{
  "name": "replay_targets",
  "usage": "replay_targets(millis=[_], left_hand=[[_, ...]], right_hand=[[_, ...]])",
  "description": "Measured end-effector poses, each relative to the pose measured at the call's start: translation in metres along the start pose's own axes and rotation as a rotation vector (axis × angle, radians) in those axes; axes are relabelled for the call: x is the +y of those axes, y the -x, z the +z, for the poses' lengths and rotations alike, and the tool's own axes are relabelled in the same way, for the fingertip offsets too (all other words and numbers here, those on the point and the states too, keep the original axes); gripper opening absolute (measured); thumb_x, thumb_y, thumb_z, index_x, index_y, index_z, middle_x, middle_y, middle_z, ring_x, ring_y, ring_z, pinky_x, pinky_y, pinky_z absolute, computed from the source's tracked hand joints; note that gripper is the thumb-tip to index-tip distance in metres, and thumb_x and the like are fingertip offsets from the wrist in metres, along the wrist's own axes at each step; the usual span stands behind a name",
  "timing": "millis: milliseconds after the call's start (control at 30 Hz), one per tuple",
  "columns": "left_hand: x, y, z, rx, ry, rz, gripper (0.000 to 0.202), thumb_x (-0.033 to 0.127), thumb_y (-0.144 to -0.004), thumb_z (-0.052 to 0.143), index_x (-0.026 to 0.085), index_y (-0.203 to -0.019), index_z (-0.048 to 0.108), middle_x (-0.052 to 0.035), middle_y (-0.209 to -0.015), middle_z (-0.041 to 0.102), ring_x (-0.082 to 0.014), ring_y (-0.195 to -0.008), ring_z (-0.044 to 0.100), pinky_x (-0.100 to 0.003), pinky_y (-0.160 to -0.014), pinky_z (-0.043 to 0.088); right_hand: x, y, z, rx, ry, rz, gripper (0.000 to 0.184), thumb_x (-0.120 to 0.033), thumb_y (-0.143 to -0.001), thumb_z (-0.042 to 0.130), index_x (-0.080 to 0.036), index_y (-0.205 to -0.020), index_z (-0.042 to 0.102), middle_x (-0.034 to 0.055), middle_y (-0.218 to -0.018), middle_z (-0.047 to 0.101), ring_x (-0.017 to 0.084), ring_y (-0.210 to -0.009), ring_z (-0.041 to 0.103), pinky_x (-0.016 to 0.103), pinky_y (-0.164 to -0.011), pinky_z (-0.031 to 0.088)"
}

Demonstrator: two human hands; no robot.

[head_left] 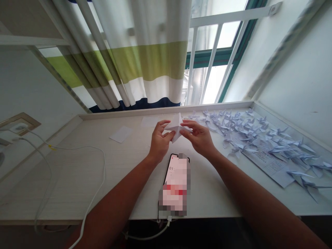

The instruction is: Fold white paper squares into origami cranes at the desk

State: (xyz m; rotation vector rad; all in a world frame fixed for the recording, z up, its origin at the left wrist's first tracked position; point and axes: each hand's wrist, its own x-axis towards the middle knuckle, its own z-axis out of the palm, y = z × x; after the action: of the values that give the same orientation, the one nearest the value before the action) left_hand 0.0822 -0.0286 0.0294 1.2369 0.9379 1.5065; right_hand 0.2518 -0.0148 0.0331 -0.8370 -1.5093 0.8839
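Between my two hands is a partly folded piece of white paper [178,126], with pointed corners at top and bottom and flaps to the sides. My left hand [160,140] pinches its left side between thumb and fingers. On the opposite side, my right hand [199,137] grips the paper with thumb below and fingers above. Both hands are raised a little over the white desk [129,180]. Parts of the side flaps are hidden behind my fingers.
Many folded paper cranes [249,133] crowd the desk's right side, some on a printed sheet [269,164]. A white paper square [121,134] lies left, another sheet [150,121] behind. A phone [175,183] lies below my hands. A white cable [103,166] crosses the left.
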Motion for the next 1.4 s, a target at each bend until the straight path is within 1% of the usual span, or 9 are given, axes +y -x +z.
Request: replay_targets(millis=[133,333,467,567,700,800,967,1100,1400], left_hand=[[0.000,0.000,0.000,-0.029,-0.089,-0.008,0.027,0.027,-0.085,0.072,0.023,-0.111,0.072,-0.0055,-0.113,0.074,-0.0152,-0.079,0.067,-0.026,-0.064,0.050],[0.004,0.003,0.000,-0.069,-0.082,0.011,0.033,0.039,-0.084,0.077,0.022,-0.113,0.075,-0.0091,-0.128,0.070,-0.0154,-0.083,0.068,-0.030,-0.073,0.054],[0.005,0.004,-0.002,-0.099,-0.188,0.019,0.050,0.042,-0.080,0.082,0.024,-0.126,0.071,-0.0031,-0.090,0.074,-0.0106,-0.063,0.058,-0.025,-0.061,0.047],[0.003,0.004,-0.004,-0.060,-0.291,0.097,0.040,0.041,-0.084,0.079,0.024,-0.120,0.074,-0.0027,-0.090,0.074,-0.0096,-0.061,0.053,-0.025,-0.059,0.046],[0.000,0.003,-0.006,-0.031,-0.362,0.193,0.029,0.041,-0.087,0.076,0.024,-0.111,0.077,-0.0044,-0.100,0.077,-0.0115,-0.068,0.058,-0.026,-0.063,0.048],[0.000,0.002,-0.007,-0.033,-0.428,0.253,0.025,0.039,-0.088,0.076,0.024,-0.108,0.078,-0.0049,-0.101,0.078,-0.0164,-0.083,0.067,-0.028,-0.071,0.052],[0.000,0.002,-0.009,-0.050,-0.443,0.289,0.021,0.039,-0.088,0.075,0.023,-0.102,0.078,-0.0055,-0.101,0.079,-0.0220,-0.096,0.072,-0.037,-0.086,0.056],[0.000,0.000,-0.012,-0.047,-0.472,0.264,0.019,0.038,-0.087,0.076,0.022,-0.097,0.078,-0.0057,-0.097,0.079,-0.0228,-0.094,0.073,-0.039,-0.088,0.057],[0.005,-0.002,-0.012,-0.145,-0.408,0.136,0.021,0.037,-0.084,0.080,0.021,-0.098,0.080,-0.0071,-0.098,0.080,-0.0234,-0.094,0.074,-0.042,-0.093,0.056]], right_hand=[[0.003,0.001,0.001,0.044,0.057,-0.034,0.024,-0.043,-0.083,0.081,-0.029,-0.102,0.080,0.0075,-0.122,0.071,0.026,-0.114,0.069,0.047,-0.095,0.061],[0.000,0.002,0.002,0.080,0.092,-0.004,0.024,-0.044,-0.083,0.080,-0.028,-0.101,0.080,0.0078,-0.122,0.071,0.026,-0.111,0.069,0.042,-0.086,0.062],[-0.004,0.003,0.002,0.077,0.084,0.004,0.026,-0.046,-0.083,0.081,-0.027,-0.100,0.080,0.0084,-0.120,0.071,0.026,-0.111,0.069,0.042,-0.085,0.063],[-0.004,0.004,0.003,0.063,0.089,-0.002,0.024,-0.047,-0.084,0.080,-0.028,-0.099,0.080,0.0085,-0.121,0.071,0.027,-0.112,0.069,0.046,-0.089,0.062],[-0.006,0.004,0.000,0.054,0.240,-0.057,0.018,-0.046,-0.087,0.078,-0.029,-0.094,0.080,0.0068,-0.139,0.065,0.032,-0.135,0.057,0.062,-0.113,0.044],[-0.010,0.003,-0.004,0.002,0.336,-0.128,0.017,-0.045,-0.088,0.076,-0.029,-0.090,0.079,0.0030,-0.150,0.059,0.033,-0.149,0.043,0.065,-0.121,0.031],[-0.012,0.002,-0.007,-0.076,0.305,-0.169,0.019,-0.047,-0.089,0.075,-0.028,-0.090,0.077,0.0059,-0.114,0.078,0.029,-0.115,0.070,0.054,-0.106,0.052],[-0.013,0.003,-0.006,-0.059,0.321,-0.129,0.023,-0.049,-0.090,0.073,-0.026,-0.089,0.076,0.0044,-0.092,0.079,0.025,-0.089,0.074,0.046,-0.090,0.059],[-0.012,0.004,-0.004,-0.061,0.341,-0.096,0.017,-0.039,-0.090,0.074,-0.025,-0.099,0.078,0.0034,-0.094,0.080,0.023,-0.088,0.075,0.040,-0.086,0.058]])
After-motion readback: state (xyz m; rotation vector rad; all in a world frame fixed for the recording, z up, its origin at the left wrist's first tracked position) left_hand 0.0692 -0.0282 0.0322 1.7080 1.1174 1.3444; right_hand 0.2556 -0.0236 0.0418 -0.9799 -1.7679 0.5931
